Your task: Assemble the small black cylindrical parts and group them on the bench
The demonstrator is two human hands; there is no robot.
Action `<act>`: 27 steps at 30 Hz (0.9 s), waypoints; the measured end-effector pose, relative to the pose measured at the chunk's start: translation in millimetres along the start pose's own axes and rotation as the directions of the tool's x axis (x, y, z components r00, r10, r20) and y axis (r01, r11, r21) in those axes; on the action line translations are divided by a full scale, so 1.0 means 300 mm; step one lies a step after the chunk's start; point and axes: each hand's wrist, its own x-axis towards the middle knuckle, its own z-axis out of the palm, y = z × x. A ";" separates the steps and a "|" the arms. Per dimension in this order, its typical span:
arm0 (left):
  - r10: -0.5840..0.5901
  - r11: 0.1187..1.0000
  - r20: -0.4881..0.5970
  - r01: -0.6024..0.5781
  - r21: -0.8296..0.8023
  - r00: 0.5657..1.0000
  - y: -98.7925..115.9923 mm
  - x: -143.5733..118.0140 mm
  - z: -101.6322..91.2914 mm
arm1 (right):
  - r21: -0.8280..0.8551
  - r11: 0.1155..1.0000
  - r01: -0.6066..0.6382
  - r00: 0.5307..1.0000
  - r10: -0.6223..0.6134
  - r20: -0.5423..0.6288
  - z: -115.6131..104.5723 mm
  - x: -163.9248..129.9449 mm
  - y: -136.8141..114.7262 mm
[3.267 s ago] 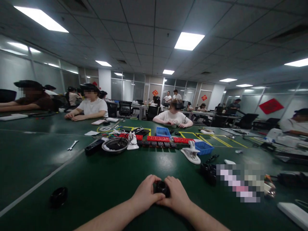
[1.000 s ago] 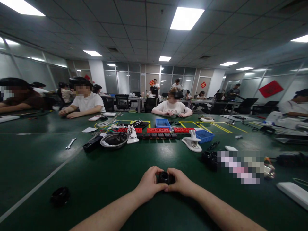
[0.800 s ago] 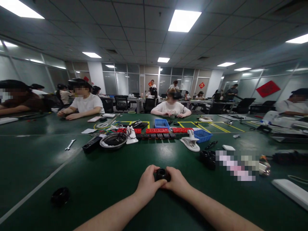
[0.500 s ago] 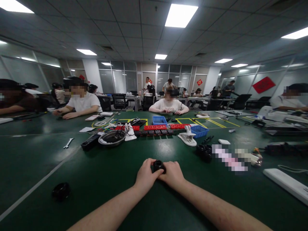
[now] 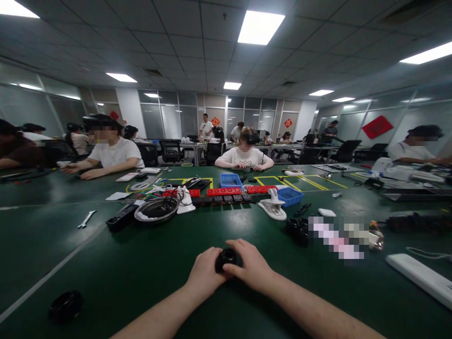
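Both hands meet over the green table (image 5: 148, 268), closed around a small black round part (image 5: 226, 257) that sits between them, just above the table top. The left hand (image 5: 204, 272) cups it from the near left side, fingers curled; the right hand (image 5: 251, 267) wraps it from the right, thumb laid across its front. Beyond the part lie a metal bowl (image 5: 156, 209), a white clip (image 5: 273, 209) and a blue tray (image 5: 289, 195); far left of it rests a black ring (image 5: 65, 304)
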 end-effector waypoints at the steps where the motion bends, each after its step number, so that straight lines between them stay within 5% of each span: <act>1: -0.001 1.000 0.011 0.001 0.015 1.000 0.001 0.003 -0.002 | -0.003 1.000 0.016 1.000 -0.016 0.016 0.003 0.004 -0.005; 5: 0.001 1.000 0.026 -0.001 0.008 1.000 0.008 0.008 -0.007 | 0.098 0.993 0.073 0.992 -0.063 -0.106 -0.007 0.018 0.000; 10: -0.001 1.000 0.025 0.001 -0.011 1.000 0.015 0.006 -0.010 | 0.323 0.946 0.038 0.942 0.074 -0.327 -0.014 0.031 0.075; 15: 0.005 1.000 0.006 -0.005 0.005 1.000 0.013 0.001 -0.017 | 0.381 0.920 -0.090 0.949 0.196 -0.248 0.023 0.031 0.172; 22: 0.026 0.999 -0.033 -0.025 0.047 0.999 -0.004 0.003 -0.019 | 0.262 0.962 -0.076 0.984 0.115 -0.139 0.060 0.024 0.191; 27: 0.020 0.998 0.009 -0.021 0.065 1.000 -0.009 -0.007 -0.036 | 0.144 0.986 -0.088 0.950 0.126 -0.286 -0.026 0.008 0.137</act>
